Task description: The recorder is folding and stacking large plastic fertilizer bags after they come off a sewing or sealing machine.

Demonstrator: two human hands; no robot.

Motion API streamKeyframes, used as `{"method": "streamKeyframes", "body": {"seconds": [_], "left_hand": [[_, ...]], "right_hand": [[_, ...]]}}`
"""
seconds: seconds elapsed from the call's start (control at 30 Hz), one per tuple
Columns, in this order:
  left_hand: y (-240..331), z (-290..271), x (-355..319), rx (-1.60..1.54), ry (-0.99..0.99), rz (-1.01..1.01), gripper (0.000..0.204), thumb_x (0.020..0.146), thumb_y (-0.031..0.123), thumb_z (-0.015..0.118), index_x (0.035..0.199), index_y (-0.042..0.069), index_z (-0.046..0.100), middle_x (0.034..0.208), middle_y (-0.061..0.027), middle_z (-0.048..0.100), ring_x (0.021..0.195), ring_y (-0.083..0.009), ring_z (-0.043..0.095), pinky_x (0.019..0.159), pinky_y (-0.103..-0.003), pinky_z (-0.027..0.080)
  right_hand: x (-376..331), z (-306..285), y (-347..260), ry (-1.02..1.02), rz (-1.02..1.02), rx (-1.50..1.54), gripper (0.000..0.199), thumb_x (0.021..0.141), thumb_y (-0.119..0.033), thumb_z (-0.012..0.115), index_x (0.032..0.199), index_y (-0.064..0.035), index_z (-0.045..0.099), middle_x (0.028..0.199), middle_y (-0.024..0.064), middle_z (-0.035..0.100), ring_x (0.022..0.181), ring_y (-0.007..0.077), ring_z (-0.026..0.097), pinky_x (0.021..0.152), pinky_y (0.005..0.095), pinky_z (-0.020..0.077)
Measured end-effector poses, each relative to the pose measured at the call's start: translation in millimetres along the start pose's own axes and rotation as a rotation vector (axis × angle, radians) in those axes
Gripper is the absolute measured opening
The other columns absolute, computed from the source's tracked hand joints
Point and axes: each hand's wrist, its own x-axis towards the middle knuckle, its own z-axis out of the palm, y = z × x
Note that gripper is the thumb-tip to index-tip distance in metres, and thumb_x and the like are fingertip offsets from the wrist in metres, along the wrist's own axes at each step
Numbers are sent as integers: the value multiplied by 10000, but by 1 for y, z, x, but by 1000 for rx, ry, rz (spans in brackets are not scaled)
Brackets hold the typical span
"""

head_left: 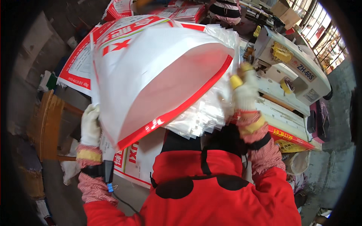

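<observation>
A large white sack point(151, 56) with red print and a red hem is spread in front of me, its mouth gaping toward me. My left hand point(90, 126), in a white glove, is closed at the sack's left side, fingers curled against its edge. My right hand point(246, 88), gloved with yellow-covered fingertips, is blurred just right of the sack's right corner. Its thumb and fingers look apart, with nothing visible between them. Beneath the sack's mouth lies a pile of clear plastic bags point(203, 115), partly hidden by it.
A white sewing machine point(290, 62) stands at the right on its table point(281, 113). More printed sacks point(77, 71) lie behind and left, and another stack of sacks point(184, 13) is farther back. A wooden chair point(47, 126) stands at the left. Someone's patterned sleeve point(225, 11) shows at the top.
</observation>
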Motion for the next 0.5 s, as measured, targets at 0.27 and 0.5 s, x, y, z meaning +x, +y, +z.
{"method": "streamKeyframes", "body": {"seconds": [0.27,0.5], "left_hand": [[-12,-28,-31,-178,201,34,158,853,106,472,973,18,524,877,-36,588,764,-120,562,745,-233,450],[-44,-74,-25,-33,235,-3,98,874,110,499,819,34,524,782,-15,564,708,-72,521,695,-203,428]], "right_hand": [[122,-38,-112,-140,-321,-202,285,822,-237,520,966,-5,603,762,88,617,781,198,593,699,278,485],[57,4,71,-589,283,-528,408,869,-402,417,1133,-129,566,1130,178,560,1105,287,498,942,361,369]]}}
